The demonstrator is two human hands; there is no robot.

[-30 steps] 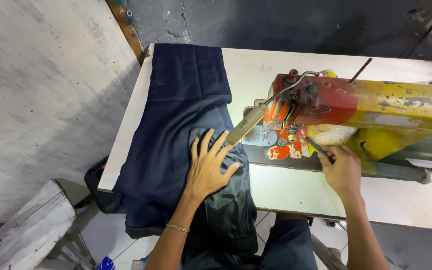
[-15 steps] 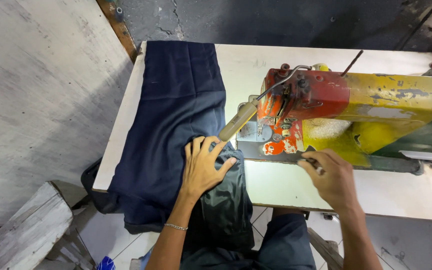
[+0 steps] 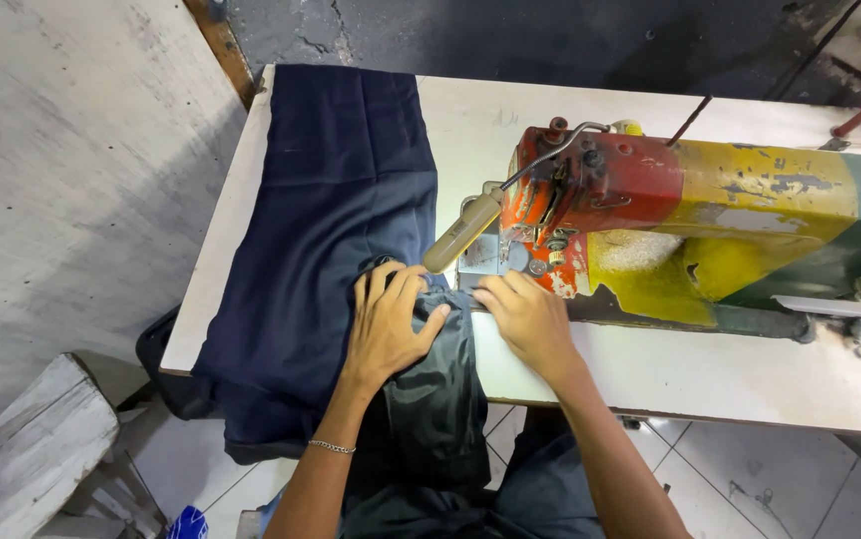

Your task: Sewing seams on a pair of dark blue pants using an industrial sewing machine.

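While dark cloth (image 3: 341, 210) runs lengthwise away, left hand (image 3: 388, 324), right hand (image 3: 527, 317) press flat, fingers released.

Sewing machine (image 3: 690, 230) sits on the surface (image 3: 670, 369), right half. Fabric (image 3: 331, 220) lies on the left half, running from the far edge to the near edge and hanging over it. Left hand (image 3: 391, 319) rests on the fabric, just left of the machine's needle end. Right hand (image 3: 525, 319) lies beside it, in front of the machine. Wooden bench (image 3: 21, 449) stands on the floor, left of the surface.
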